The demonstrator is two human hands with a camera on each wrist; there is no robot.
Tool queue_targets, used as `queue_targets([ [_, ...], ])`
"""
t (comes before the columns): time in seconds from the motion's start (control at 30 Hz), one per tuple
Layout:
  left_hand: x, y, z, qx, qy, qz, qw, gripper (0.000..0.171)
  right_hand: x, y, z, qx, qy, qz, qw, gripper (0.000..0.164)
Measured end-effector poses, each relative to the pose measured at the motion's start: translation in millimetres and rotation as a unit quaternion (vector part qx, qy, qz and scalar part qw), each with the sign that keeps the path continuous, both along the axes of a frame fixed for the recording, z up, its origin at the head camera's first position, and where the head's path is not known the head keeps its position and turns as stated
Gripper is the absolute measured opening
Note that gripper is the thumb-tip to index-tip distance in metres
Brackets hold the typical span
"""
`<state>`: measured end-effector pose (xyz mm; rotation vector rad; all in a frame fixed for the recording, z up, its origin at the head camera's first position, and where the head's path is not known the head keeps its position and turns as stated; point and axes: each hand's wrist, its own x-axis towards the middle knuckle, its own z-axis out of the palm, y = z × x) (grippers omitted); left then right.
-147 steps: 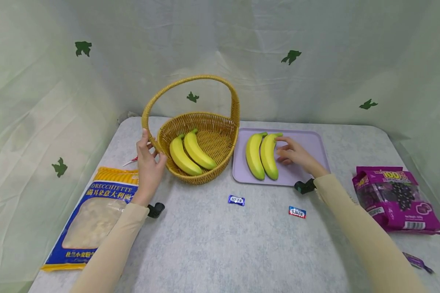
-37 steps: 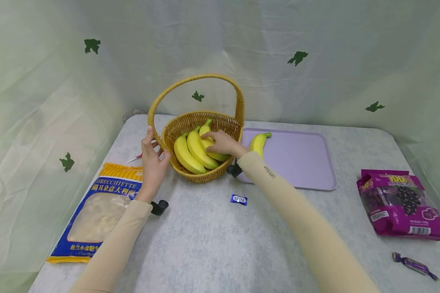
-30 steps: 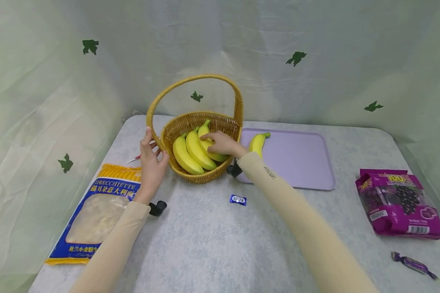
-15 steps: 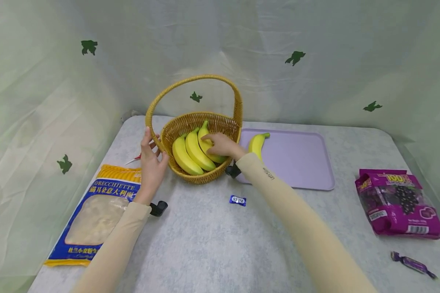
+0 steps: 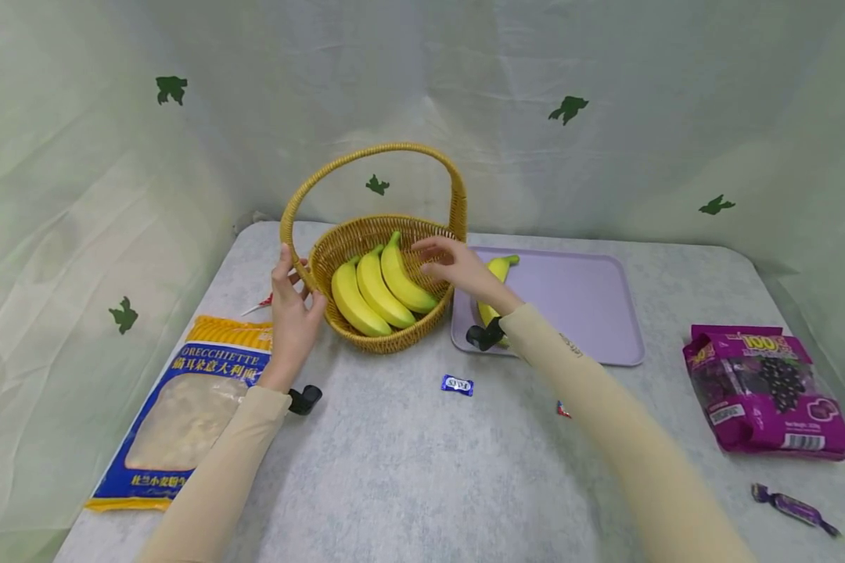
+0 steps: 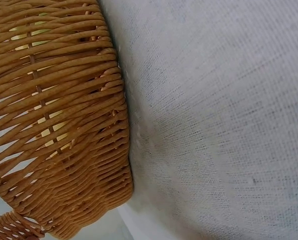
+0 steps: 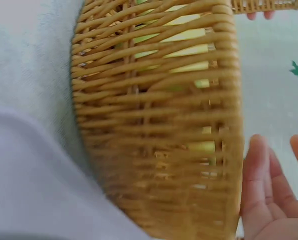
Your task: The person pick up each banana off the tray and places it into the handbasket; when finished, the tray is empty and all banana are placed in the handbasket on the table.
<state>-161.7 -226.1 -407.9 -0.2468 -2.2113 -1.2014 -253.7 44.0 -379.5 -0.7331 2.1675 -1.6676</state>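
My left hand (image 5: 294, 320) grips the wicker basket (image 5: 394, 342) where its tall handle meets the left rim; fingertips show on the handle in the wrist views. Three yellow bananas (image 5: 373, 289) with green stems lie side by side in the basket. Above the basket's right rim hovers my right hand (image 5: 465, 270), fingers loosely bent and holding nothing, apart from the bananas. In the right wrist view, its fingers (image 7: 261, 175) show beyond the woven wall. Partly covered by my right wrist, another banana (image 5: 501, 267) lies on the lilac tray (image 5: 570, 305) to the right.
A blue and yellow pasta bag (image 5: 183, 422) lies at left, with a red-wrapped item (image 5: 264, 303) behind. In front are a blue candy (image 5: 458, 384) and a partly hidden red candy (image 5: 563, 410). A purple grape candy bag (image 5: 767, 391) and purple candy (image 5: 794, 508) lie at right.
My right hand has carried a banana from the tray into the basket beside the other two, let go of it and drawn back up and to the right. My left hand keeps its grip.
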Motion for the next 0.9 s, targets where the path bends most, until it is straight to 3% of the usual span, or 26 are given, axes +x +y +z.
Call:
queue_targets([
  [0.23,-2.2,-1,-1.4,-0.013,0.008,0.001,0.9999,0.091,0.2,37,-7.3,-0.056,-0.029,-0.030,0.998,0.040],
  [0.6,-0.6,0,0.1,0.002,-0.008,0.000,1.0000,0.092,-1.8,93,-31.7,-0.019,-0.074,-0.112,0.991,0.043],
  [0.9,-0.4,1,-0.9,-0.002,-0.001,0.004,1.0000,0.093,3.9,123,-45.0,0.012,-0.082,-0.127,0.988,0.047],
])
